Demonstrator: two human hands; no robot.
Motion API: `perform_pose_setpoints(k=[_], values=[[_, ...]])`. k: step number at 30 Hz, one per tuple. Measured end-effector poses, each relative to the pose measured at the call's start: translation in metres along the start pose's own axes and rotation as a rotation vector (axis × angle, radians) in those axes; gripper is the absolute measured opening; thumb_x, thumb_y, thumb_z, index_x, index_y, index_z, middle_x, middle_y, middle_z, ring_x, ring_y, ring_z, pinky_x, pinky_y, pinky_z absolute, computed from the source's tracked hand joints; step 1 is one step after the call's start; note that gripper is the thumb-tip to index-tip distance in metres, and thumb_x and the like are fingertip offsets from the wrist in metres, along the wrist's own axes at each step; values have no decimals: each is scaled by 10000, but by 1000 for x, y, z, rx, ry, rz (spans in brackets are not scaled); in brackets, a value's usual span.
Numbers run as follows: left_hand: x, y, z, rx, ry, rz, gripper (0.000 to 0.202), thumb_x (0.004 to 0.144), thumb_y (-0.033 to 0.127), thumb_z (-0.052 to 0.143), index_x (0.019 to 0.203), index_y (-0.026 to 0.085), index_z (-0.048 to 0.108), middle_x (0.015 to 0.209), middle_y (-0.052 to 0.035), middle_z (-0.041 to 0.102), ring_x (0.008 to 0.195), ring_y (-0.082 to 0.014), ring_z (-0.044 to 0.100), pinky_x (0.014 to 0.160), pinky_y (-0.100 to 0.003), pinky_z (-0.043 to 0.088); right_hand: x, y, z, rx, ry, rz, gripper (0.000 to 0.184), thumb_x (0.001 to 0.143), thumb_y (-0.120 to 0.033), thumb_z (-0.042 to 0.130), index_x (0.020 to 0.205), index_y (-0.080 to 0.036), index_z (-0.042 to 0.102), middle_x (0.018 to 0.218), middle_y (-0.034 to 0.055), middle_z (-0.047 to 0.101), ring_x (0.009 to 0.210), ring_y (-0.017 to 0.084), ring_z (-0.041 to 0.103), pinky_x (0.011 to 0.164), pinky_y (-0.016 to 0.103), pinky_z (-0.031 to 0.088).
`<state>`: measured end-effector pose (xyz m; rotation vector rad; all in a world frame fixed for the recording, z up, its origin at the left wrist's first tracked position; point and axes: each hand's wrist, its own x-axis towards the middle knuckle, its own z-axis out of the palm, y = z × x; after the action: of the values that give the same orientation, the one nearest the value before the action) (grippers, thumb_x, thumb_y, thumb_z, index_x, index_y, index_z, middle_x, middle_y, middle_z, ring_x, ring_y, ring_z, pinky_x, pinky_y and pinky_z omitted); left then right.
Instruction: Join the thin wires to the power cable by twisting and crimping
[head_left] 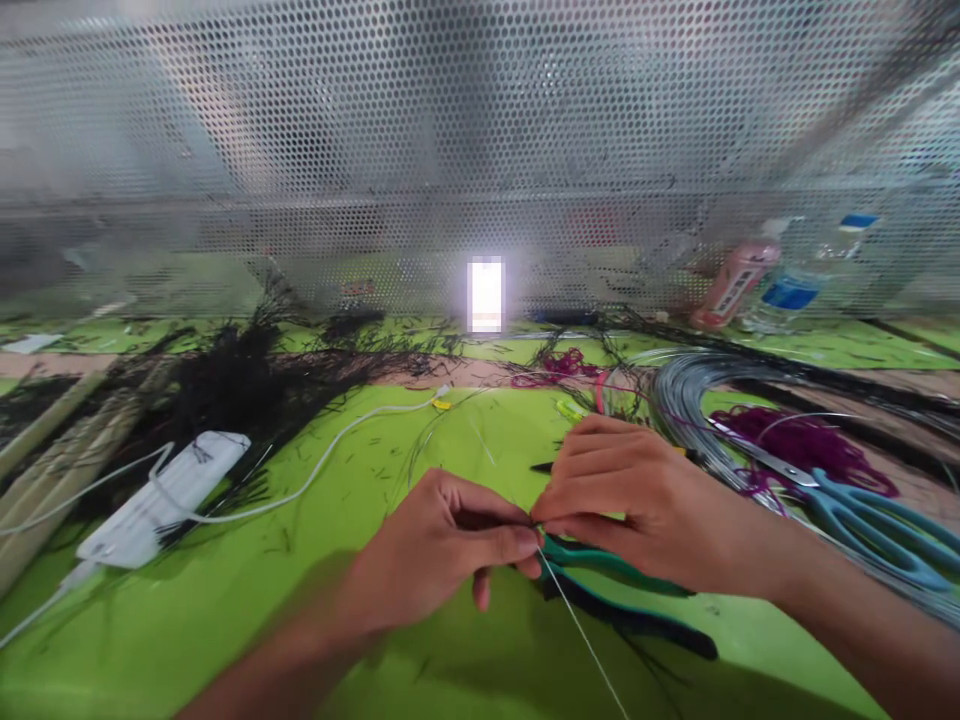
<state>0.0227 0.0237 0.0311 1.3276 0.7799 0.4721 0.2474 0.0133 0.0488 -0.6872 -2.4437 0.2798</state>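
In the head view, the left hand (457,550) pinches a thin, pale, straight strand (581,630) above teal-and-black-handled pliers (645,616); the right hand (637,490) meets it, fingertips closed narrow, contents hidden. The strand's visible length is plain; how much is finished, I cannot tell. Glossy grey coiled wire (670,395) lies beyond.

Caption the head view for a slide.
Left hand and right hand meet by green-handled pliers, a pale strand running toward the camera; scissors and coiled wire nearby.
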Motion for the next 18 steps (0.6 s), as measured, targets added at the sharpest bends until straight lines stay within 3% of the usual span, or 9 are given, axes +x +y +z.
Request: perform_pose_setpoints(k=[5, 10, 14, 18], values=[[1, -1, -2, 22, 14, 2, 222, 783, 354, 810, 767, 132, 818, 710, -55, 749, 514, -71, 555, 445, -149, 491, 3, -1, -4, 91, -65, 104, 67, 913, -217, 722, 894, -270, 758, 772, -88, 734, 721, 93, 623, 793, 297, 413], [-2, 3, -1, 10, 70, 61, 187, 784, 334, 811, 772, 148, 827, 689, -42, 743, 497, -64, 545, 444, -145, 481, 1, 2, 4, -103, 76, -85, 112, 983, -208, 613, 970, -189, 723, 804, -7, 736, 713, 120, 619, 676, 300, 447], [-5, 7, 0, -5, 80, 88, 164, 795, 318, 803, 861, 172, 840, 690, -40, 743, 489, -63, 537, 438, -146, 473, -9, 6, 21, -323, 295, -283, 222, 873, -138, 734, 1091, -108, 701, 1012, 87, 766, 945, 193, 696, 840, 378, 577], [-6, 7, 1, -33, 45, 73, 200, 788, 357, 808, 797, 159, 837, 676, -50, 729, 481, -62, 523, 437, -155, 471, -20, 4, 33, -407, 380, -385, 124, 839, -107, 746, 952, -158, 750, 1072, 57, 775, 1099, 216, 691, 1019, 454, 576]])
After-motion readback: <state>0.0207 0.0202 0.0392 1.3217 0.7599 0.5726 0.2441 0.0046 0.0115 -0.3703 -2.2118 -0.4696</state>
